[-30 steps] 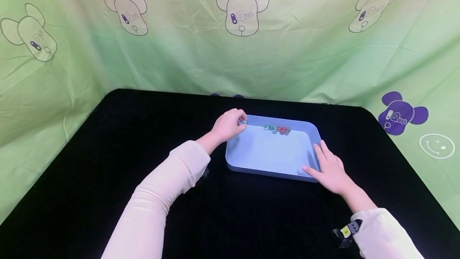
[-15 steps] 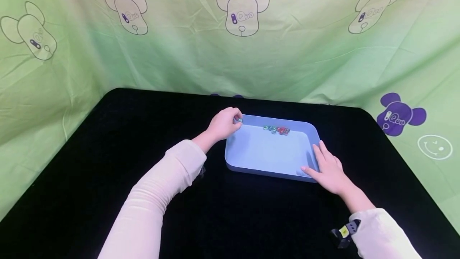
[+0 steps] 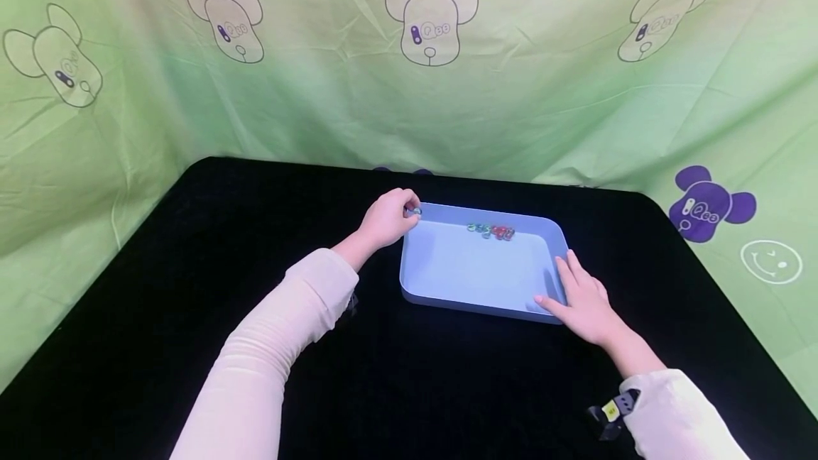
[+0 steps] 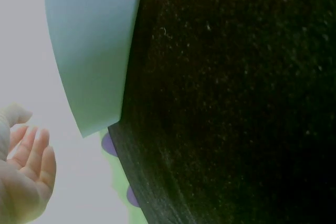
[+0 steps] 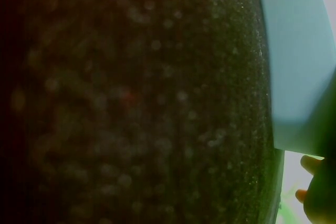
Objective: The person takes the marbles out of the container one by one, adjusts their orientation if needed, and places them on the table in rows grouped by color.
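At the far left corner of the blue tray [image 3: 460, 268], my left hand [image 3: 385, 220] pinches a small clear glass marble [image 3: 417, 211] between thumb and fingertips. Inside the tray, along its back wall, lies a cluster of green glass marbles [image 3: 481, 228] beside red marbles [image 3: 502, 232]. My right hand [image 3: 586, 307] rests with spread fingers on the rim at the near right corner. In the left wrist view, the left hand [image 4: 29, 174] shows bent fingers below the tray wall; the marble cannot be made out there. Only dark fingertips of the right hand [image 5: 317, 195] appear in the right wrist view.
A black cloth-covered table [image 3: 447, 389] extends around the tray on all sides. Behind it hangs a green curtain [image 3: 307, 98] printed with bear heads. A small black device [image 3: 612, 414] is strapped at the right sleeve.
My left hand has moved a little leftward with the marble, from inside the tray's far left corner toward its rim. The right hand, the tray and the clustered marbles stay nearly where they were.
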The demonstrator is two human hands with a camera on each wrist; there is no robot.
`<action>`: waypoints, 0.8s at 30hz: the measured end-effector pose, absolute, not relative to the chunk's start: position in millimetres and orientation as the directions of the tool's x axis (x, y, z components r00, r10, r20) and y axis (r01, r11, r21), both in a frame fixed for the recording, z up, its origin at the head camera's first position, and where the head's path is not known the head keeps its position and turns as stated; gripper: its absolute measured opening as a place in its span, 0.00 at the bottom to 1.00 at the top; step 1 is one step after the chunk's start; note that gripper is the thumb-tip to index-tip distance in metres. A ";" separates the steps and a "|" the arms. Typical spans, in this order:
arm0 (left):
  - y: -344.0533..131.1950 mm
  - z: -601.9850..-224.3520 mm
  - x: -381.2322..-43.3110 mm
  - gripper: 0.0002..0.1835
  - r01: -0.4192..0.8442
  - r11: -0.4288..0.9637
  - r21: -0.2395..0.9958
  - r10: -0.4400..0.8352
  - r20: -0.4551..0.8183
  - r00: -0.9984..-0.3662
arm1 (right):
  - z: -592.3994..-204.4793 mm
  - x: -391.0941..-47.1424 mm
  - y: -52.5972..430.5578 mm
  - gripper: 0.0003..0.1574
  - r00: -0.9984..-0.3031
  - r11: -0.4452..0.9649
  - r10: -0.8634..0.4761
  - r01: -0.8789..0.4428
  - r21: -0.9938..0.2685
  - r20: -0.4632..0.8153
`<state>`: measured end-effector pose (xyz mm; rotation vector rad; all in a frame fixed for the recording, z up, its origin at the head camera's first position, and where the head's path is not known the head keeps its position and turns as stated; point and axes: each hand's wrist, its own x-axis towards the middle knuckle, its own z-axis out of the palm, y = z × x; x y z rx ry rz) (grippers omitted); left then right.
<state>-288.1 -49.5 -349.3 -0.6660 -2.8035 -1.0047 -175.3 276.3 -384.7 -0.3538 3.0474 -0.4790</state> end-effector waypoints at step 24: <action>-65.7 -364.9 -297.6 0.06 0.380 0.707 0.596 0.286 0.251 -0.925 | -386.3 -175.3 277.4 0.50 -0.973 0.927 -0.231 -0.225 -0.301 0.014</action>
